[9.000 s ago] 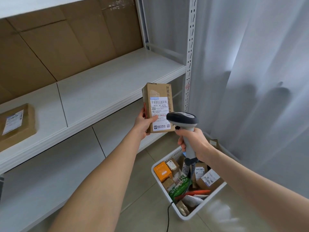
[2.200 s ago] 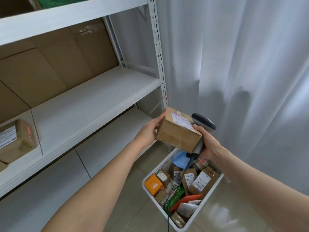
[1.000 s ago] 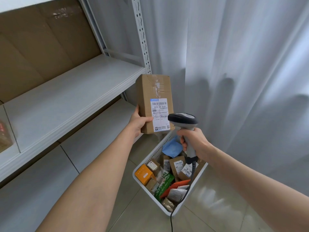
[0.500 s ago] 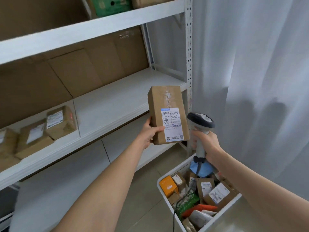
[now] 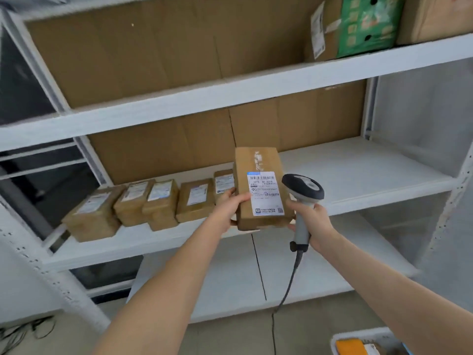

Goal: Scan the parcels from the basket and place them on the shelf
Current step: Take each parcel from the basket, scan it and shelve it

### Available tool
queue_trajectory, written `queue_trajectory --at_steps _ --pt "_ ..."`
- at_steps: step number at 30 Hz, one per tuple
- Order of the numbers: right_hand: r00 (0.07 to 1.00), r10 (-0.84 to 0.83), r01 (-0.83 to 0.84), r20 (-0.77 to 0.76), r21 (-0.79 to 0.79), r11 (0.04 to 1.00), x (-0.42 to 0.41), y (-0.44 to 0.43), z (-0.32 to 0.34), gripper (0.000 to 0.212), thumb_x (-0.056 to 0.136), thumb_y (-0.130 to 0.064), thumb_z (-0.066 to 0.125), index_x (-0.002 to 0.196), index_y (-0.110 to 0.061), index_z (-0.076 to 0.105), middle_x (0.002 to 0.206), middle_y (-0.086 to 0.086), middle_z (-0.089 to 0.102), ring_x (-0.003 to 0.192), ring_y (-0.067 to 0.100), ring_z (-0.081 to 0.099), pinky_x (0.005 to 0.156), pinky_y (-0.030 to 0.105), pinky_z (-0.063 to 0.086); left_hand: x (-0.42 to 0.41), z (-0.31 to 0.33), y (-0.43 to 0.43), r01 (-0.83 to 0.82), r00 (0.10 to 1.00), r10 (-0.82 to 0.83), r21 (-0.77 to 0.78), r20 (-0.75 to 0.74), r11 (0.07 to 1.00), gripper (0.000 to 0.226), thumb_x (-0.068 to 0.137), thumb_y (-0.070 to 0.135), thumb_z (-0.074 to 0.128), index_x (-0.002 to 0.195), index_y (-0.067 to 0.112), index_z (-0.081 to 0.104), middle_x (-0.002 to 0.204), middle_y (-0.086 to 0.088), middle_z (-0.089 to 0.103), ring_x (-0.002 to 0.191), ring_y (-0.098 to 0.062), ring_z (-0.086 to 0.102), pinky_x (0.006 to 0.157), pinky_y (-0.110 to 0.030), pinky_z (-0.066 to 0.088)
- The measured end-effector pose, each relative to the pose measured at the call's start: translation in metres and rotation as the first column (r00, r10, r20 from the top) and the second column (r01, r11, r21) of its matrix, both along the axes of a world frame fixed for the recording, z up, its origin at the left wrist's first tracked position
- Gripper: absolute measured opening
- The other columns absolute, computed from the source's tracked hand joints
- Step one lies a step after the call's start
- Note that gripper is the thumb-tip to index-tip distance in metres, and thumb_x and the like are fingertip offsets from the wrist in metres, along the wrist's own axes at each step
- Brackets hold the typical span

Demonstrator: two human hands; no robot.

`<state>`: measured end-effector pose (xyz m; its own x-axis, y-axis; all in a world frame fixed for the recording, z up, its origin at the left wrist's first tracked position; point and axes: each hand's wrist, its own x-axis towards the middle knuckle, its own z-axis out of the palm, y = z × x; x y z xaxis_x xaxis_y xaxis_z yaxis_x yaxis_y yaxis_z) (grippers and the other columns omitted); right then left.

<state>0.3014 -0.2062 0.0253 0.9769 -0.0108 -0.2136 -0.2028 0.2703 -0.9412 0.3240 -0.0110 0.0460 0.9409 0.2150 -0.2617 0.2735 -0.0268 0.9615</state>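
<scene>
At the front edge of the middle shelf, I see the left hand gripping an upright cardboard parcel (label facing me); the right hand clasps the barcode scanner just beside.

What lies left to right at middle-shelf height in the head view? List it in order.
leftmost parcel → second parcel → third parcel → fourth parcel → fifth parcel → held parcel → scanner
</scene>
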Motion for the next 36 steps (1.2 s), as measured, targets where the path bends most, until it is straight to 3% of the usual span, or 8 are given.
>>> queue_trajectory --at_steps 4,8,10,16,21,26,33,36 --pt "0.997 0.058 -0.058 0.041 0.016 0.998 0.040 0.105 0.014 0.019 0.084 -0.017 0.073 0.095 -0.017 0.057 0.101 0.009 0.066 0.093 0.027 0.065 0.090 0.050 0.054 0.031 0.012 0.104 -0.109 0.994 0.110 -0.064 0.008 0.992 0.049 0.085 0.034 0.066 0.131 0.025 0.050 0.112 -0.003 0.067 0.095 -0.023 0.062 0.075 -0.038 0.052" --pt "0.992 0.125 -0.128 0.034 0.100 0.987 0.070 0.203 0.030 0.028 0.084 -0.012 0.073 0.108 -0.011 0.059 0.107 0.010 0.065 0.094 0.023 0.063 0.084 0.044 0.057 0.048 0.030 0.200 -0.201 0.979 0.201 -0.020 0.038 0.979 0.041 0.085 0.037 0.063 0.123 0.023 0.059 0.101 0.000 0.069 0.090 -0.021 0.063 0.084 -0.039 0.050" --pt "0.988 0.153 -0.155 0.025 0.120 0.981 0.079 0.248 0.038 0.025 0.083 -0.011 0.074 0.103 -0.014 0.059 0.109 0.010 0.064 0.099 0.025 0.062 0.086 0.045 0.057 0.049 0.042 0.242 -0.239 0.970 0.239 -0.008 0.047 0.971 0.037 0.087 0.036 0.062 0.121 0.021 0.060 0.096 0.000 0.069 0.084 -0.019 0.062 0.081 -0.039 0.050" --pt "0.963 0.269 -0.269 0.019 0.131 0.954 0.093 0.374 0.057 0.030 0.083 -0.014 0.075 0.104 -0.011 0.054 0.107 0.009 0.060 0.106 0.027 0.058 0.087 0.044 0.056 0.040 0.066 0.360 -0.387 0.922 0.386 0.016 0.021 0.922 0.039 0.087 0.036 0.063 0.122 0.018 0.057 0.105 -0.005 0.069 0.094 -0.023 0.063 0.075 -0.036 0.052" --pt "0.927 0.374 -0.366 -0.015 0.179 0.913 0.090 0.452 0.057 0.036 0.084 -0.013 0.074 0.111 -0.008 0.052 0.099 0.006 0.056 0.100 0.025 0.055 0.086 0.042 0.056 0.027 0.070 0.434 -0.483 0.875 0.484 0.055 0.004 0.874 0.027 0.088 0.030 0.060 0.110 0.015 0.062 0.100 -0.008 0.069 0.093 -0.026 0.064 0.092 -0.044 0.051" --pt "0.891 0.453 -0.436 -0.045 0.197 0.878 0.083 0.502 0.048 0.043 0.084 -0.012 0.073 0.120 -0.007 0.050 0.108 0.009 0.056 0.102 0.025 0.055 0.085 0.038 0.055 0.019 0.060 0.478 -0.571 0.821 0.570 0.077 0.035 0.817 0.017 0.090 0.021 0.055 0.097 0.012 0.068 0.092 -0.011 0.070 0.081 -0.027 0.065 0.087 -0.040 0.053" --pt "0.865 0.495 -0.480 -0.086 0.151 0.864 0.083 0.518 0.031 0.052 0.081 -0.019 0.077 0.125 -0.007 0.052 0.108 0.011 0.060 0.092 0.024 0.058 0.086 0.044 0.056 0.029 0.034 0.496 -0.490 0.854 0.508 0.494 0.110 0.718 0.041 0.093 0.006 0.051 0.133 0.013 0.054 0.127 -0.008 0.060 0.112 -0.029 0.059 0.098 -0.037 0.048" --pt "0.894 0.437 -0.423 -0.098 0.142 0.895 0.092 0.501 0.029 0.037 0.082 -0.018 0.076 0.111 -0.011 0.053 0.104 0.010 0.058 0.097 0.026 0.059 0.086 0.044 0.056 0.041 0.038 0.488 -0.366 0.899 0.422 0.723 0.113 0.586 0.048 0.091 0.014 0.058 0.138 0.017 0.049 0.134 -0.008 0.056 0.117 -0.029 0.056 0.097 -0.036 0.047"
